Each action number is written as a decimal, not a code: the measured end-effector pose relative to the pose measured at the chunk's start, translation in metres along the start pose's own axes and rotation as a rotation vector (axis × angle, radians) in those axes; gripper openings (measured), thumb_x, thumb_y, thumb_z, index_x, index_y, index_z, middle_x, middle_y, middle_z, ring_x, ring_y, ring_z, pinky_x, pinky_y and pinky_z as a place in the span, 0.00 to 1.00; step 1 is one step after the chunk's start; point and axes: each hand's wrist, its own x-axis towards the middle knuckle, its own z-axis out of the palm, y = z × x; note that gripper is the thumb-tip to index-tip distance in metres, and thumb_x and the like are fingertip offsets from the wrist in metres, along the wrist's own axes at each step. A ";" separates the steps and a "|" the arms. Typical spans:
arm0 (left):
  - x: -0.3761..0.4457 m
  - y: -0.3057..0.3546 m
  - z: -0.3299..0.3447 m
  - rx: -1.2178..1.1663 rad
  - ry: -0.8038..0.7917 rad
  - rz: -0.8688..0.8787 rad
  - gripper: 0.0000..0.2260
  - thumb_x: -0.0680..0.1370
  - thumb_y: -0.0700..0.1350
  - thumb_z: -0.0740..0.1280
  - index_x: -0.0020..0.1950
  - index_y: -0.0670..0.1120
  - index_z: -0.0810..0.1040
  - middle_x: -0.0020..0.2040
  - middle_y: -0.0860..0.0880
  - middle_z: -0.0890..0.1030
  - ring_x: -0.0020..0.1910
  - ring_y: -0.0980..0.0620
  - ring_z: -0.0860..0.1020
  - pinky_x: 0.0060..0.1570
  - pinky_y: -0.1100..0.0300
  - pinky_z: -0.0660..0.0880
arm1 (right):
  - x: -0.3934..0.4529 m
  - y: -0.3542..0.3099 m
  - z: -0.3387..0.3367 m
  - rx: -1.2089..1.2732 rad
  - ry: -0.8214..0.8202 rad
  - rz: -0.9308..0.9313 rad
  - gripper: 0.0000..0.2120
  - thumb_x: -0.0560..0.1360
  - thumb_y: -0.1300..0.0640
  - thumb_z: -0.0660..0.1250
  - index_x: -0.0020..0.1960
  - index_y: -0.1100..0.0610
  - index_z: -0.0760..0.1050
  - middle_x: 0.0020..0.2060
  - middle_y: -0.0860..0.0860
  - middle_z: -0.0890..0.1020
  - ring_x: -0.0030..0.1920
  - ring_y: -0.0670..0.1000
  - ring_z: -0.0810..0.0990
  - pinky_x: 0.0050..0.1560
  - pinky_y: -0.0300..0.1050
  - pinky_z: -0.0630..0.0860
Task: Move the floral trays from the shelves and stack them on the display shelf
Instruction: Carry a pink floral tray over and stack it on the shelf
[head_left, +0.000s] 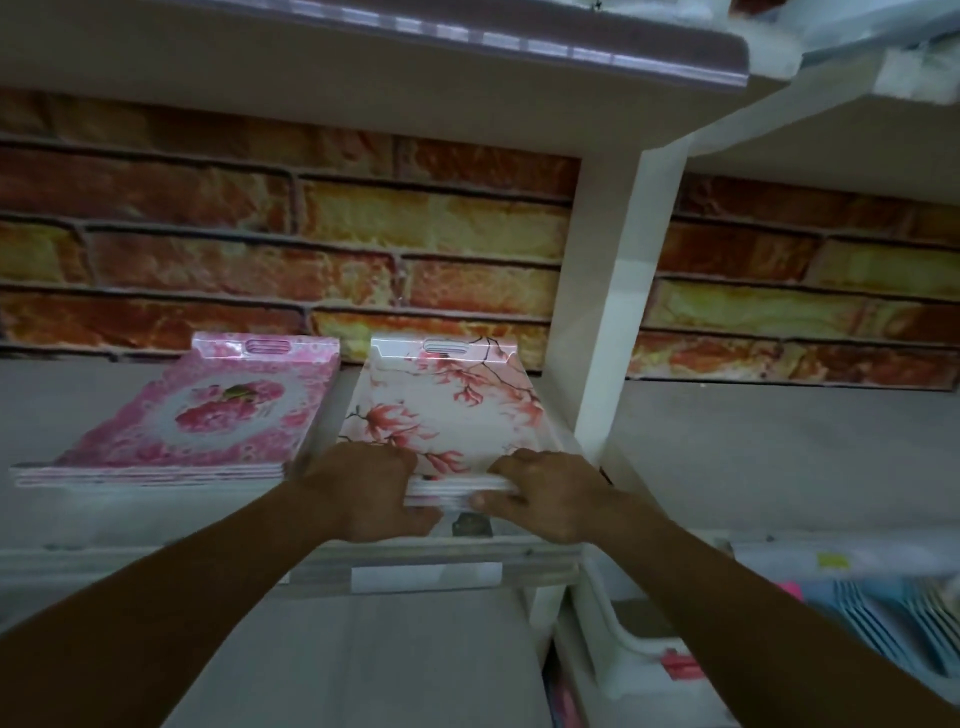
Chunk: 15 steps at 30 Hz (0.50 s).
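- Head view: the left hand (363, 488) curls its fingers (384, 460) over the near edge of the magnolia tray stack (447, 410), with the thumb underneath out of sight.
- Right hand (550, 493) grips the same near edge from the other side: its fingers (511, 465) lie bent on top of the rim and the thumb (491, 501) presses against the front of the layered edges, pinching the stack.
- Both forearms reach up from the lower corners of the picture and converge on this stack.
- Magnolia tray stack lies flat on the white shelf (156, 514), at its right end just beside the white upright post (613, 312); the far handle slot faces the wall.
- Pink rose tray stack (208, 421) lies flat on the same shelf to the left, close beside the magnolia stack but apart from it; neither hand touches it.
- Brick-pattern wall (311, 234) backs the shelving.
- Upper shelf (363, 67) hangs overhead.
- Blue and pale packaged goods (883, 618) sit low on the right, too blurred to tell what they are.
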 end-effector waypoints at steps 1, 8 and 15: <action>0.003 0.001 -0.002 0.018 -0.019 0.008 0.32 0.70 0.75 0.56 0.60 0.53 0.75 0.56 0.52 0.81 0.50 0.52 0.79 0.50 0.58 0.76 | -0.001 -0.001 -0.002 0.010 -0.014 0.012 0.31 0.75 0.29 0.49 0.66 0.48 0.70 0.60 0.51 0.77 0.57 0.52 0.76 0.55 0.46 0.72; 0.037 0.048 -0.024 -0.006 0.205 0.130 0.41 0.67 0.78 0.48 0.68 0.51 0.66 0.63 0.49 0.75 0.58 0.47 0.74 0.52 0.51 0.73 | -0.050 0.014 -0.019 -0.032 0.233 0.163 0.47 0.66 0.21 0.38 0.73 0.48 0.62 0.71 0.50 0.68 0.69 0.53 0.67 0.66 0.51 0.67; 0.058 0.146 -0.020 -0.087 0.277 0.343 0.41 0.65 0.73 0.42 0.67 0.50 0.67 0.67 0.49 0.72 0.64 0.48 0.70 0.59 0.51 0.69 | -0.161 0.059 -0.036 -0.133 0.183 0.487 0.41 0.70 0.25 0.43 0.76 0.46 0.57 0.75 0.49 0.61 0.73 0.51 0.59 0.69 0.51 0.60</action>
